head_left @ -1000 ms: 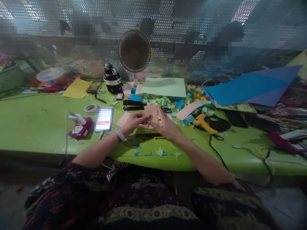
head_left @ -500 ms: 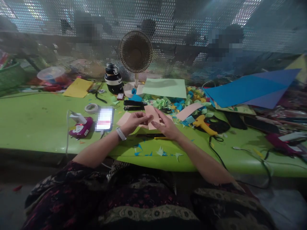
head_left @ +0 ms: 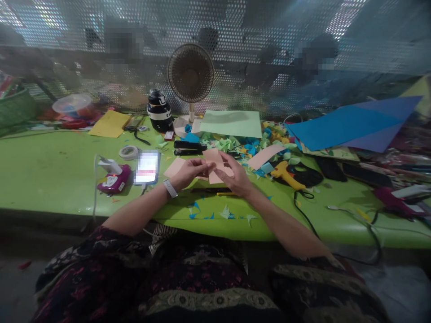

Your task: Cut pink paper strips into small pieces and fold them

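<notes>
A small piece of pink paper (head_left: 213, 157) stands upright between my two hands above the green table. My left hand (head_left: 191, 172), with a white band at the wrist, pinches its left edge between thumb and finger. Around its right side my right hand (head_left: 234, 175) is closed, thumb in front and fingers behind. Another pink paper (head_left: 174, 167) lies beside my left hand, and a pink strip (head_left: 266, 156) rests on the scraps to the right. Just beyond my hands is a black stapler (head_left: 189, 146).
A lit phone (head_left: 147, 168) and a purple power strip (head_left: 113, 179) lie to the left. A yellow glue gun (head_left: 288, 176) sits at right. Behind stand a fan (head_left: 190, 74) and a black bottle (head_left: 159, 112). Paper scraps (head_left: 232, 144) and blue sheets (head_left: 350, 123) cover the back.
The pink paper has turned slightly in my fingers, and my right hand has shifted a little around it. Everything else on the table looks the same.
</notes>
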`<state>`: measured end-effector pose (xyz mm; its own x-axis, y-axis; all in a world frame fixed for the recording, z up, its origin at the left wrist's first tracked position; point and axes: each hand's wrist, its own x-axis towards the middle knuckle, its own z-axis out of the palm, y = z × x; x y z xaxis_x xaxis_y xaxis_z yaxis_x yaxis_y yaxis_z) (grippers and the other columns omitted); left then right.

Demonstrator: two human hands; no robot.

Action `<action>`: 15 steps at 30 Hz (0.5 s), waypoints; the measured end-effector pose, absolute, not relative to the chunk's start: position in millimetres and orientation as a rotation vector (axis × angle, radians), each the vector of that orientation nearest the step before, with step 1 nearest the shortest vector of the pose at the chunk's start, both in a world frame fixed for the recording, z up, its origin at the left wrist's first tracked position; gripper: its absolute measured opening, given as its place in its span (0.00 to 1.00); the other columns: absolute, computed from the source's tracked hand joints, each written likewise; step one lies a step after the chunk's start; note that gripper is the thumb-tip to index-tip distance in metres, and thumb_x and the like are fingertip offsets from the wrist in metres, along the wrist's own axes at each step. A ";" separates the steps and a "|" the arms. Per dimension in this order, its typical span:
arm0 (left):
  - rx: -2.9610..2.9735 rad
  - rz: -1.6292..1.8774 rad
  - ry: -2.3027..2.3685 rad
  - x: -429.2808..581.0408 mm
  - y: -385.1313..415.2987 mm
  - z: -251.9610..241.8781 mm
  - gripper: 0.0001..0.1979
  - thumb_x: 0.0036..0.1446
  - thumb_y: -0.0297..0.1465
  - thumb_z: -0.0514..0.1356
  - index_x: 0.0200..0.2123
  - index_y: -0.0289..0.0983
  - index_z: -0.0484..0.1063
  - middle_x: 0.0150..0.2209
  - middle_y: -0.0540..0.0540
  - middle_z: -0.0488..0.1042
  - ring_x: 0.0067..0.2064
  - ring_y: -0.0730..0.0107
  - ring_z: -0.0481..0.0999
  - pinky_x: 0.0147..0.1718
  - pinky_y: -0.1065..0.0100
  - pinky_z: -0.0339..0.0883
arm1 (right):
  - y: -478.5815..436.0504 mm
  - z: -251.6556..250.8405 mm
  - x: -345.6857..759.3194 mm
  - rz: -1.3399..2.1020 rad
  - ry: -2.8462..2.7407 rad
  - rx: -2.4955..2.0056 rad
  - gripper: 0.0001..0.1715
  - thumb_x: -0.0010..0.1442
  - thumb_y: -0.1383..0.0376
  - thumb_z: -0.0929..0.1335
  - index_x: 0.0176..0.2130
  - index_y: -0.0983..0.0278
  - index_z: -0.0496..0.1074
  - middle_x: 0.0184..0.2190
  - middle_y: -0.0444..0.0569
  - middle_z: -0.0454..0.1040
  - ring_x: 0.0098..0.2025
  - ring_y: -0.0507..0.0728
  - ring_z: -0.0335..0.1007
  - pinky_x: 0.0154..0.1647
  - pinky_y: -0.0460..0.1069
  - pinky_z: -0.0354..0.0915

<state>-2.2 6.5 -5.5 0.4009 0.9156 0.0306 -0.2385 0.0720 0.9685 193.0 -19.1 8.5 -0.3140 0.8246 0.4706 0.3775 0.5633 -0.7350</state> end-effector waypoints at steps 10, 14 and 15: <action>1.215 0.983 0.716 -1.6 6.2 -7.7 0.20 0.47 0.44 0.72 0.26 0.33 0.73 0.25 0.50 0.72 0.27 0.77 0.71 0.32 0.69 0.68 | -14.2 0.7 194.5 0.276 -1.945 -0.928 0.26 0.68 0.50 0.64 0.59 0.61 0.70 0.54 0.57 0.75 0.55 0.63 0.72 0.55 0.60 0.70; 1.256 0.968 0.733 -0.2 4.6 -8.0 0.19 0.48 0.43 0.72 0.27 0.33 0.74 0.25 0.50 0.72 0.27 0.78 0.71 0.33 0.70 0.68 | -8.5 -2.2 197.6 -0.037 -1.971 -0.894 0.20 0.69 0.57 0.63 0.55 0.60 0.75 0.50 0.56 0.77 0.54 0.62 0.73 0.56 0.59 0.69; 1.275 0.959 0.731 0.1 3.9 -7.7 0.18 0.49 0.42 0.72 0.26 0.33 0.74 0.25 0.50 0.72 0.28 0.78 0.71 0.33 0.70 0.68 | -8.0 -2.2 197.9 -0.067 -1.971 -0.910 0.20 0.69 0.57 0.63 0.54 0.60 0.76 0.50 0.56 0.78 0.53 0.62 0.73 0.55 0.58 0.69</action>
